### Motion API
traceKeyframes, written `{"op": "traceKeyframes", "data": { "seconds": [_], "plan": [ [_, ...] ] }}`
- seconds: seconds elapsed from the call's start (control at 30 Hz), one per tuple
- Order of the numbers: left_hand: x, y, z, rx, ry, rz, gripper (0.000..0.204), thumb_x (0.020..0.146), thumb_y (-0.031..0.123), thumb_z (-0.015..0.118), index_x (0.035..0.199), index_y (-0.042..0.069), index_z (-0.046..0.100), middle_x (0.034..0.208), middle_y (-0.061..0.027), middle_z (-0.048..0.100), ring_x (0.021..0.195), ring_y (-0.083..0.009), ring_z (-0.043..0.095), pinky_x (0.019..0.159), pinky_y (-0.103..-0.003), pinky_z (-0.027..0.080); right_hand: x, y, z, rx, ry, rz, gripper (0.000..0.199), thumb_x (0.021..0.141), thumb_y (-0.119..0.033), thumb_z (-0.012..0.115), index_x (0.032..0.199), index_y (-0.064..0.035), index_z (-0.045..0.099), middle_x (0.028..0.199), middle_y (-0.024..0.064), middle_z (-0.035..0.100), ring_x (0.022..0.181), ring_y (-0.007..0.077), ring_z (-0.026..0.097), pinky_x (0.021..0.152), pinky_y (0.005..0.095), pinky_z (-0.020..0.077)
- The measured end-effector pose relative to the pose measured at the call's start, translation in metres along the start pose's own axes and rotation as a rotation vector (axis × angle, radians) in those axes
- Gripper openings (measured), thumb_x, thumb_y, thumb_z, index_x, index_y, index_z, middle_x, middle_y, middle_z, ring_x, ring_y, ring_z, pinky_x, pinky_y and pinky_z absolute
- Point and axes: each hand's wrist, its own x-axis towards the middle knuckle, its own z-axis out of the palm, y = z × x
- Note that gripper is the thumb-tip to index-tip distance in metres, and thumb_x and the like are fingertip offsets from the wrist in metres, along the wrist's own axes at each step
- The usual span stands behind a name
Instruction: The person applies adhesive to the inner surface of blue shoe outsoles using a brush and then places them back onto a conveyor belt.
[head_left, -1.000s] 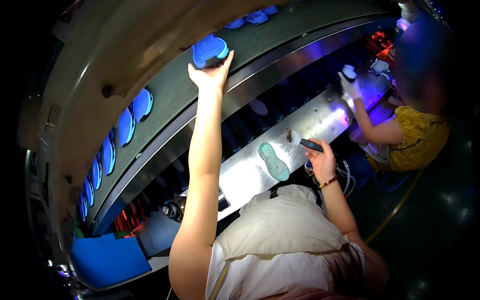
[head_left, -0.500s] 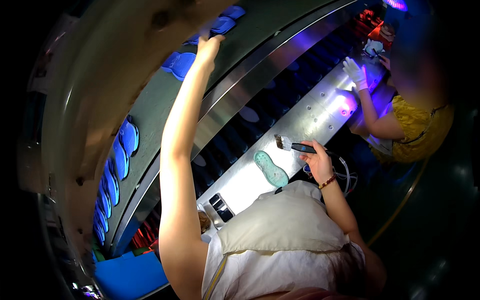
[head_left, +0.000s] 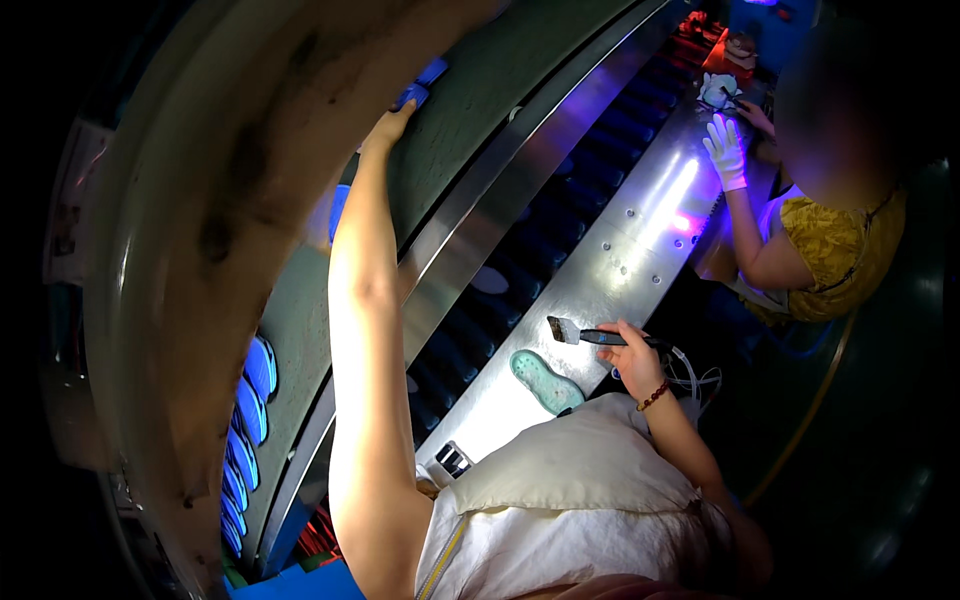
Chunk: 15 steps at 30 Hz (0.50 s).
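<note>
Both busy: right hand (head_left: 632, 358) grips brush (head_left: 592, 336), left hand (head_left: 386, 130) reaches blue sole (head_left: 410, 96), hold unclear, likely needs firm pinch next.

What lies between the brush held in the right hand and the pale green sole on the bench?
In the head view, only a narrow bare strip of the metal bench shows between the brush and the green sole.

One brush (head_left: 598, 337), one teal sole (head_left: 545, 382), at least seven blue soles (head_left: 262, 367), one beaded bracelet (head_left: 652, 396)
</note>
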Motion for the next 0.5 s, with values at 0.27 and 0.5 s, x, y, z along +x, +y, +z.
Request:
{"op": "traceKeyframes", "data": {
  "seconds": [0.27,0.5],
  "plan": [
    [0.02,0.023,0.027,0.004,0.152,0.563,0.056,0.068,0.035,0.064,0.113,0.005,0.051,0.111,-0.0171,0.054,0.101,-0.0277,0.053,0.086,-0.032,0.04,-0.002,0.003,0.002,-0.016,0.002,0.054,0.028,0.087,-0.026,0.045,0.094,-0.0008,0.057,0.098,0.0091,0.057,0.086,0.0171,0.055,0.071,0.0287,0.0436],
    [-0.052,0.064,-0.034,0.368,0.192,0.478,0.034,0.075,0.018,0.059,0.105,0.003,0.051,0.102,-0.0156,0.052,0.093,-0.0332,0.053,0.075,-0.041,0.045,-0.001,0.0,0.006,0.008,-0.069,0.062,0.027,0.086,-0.024,0.045,0.095,-0.0007,0.056,0.097,0.0098,0.057,0.086,0.0173,0.055,0.071,0.0297,0.0436]
  ]
}}
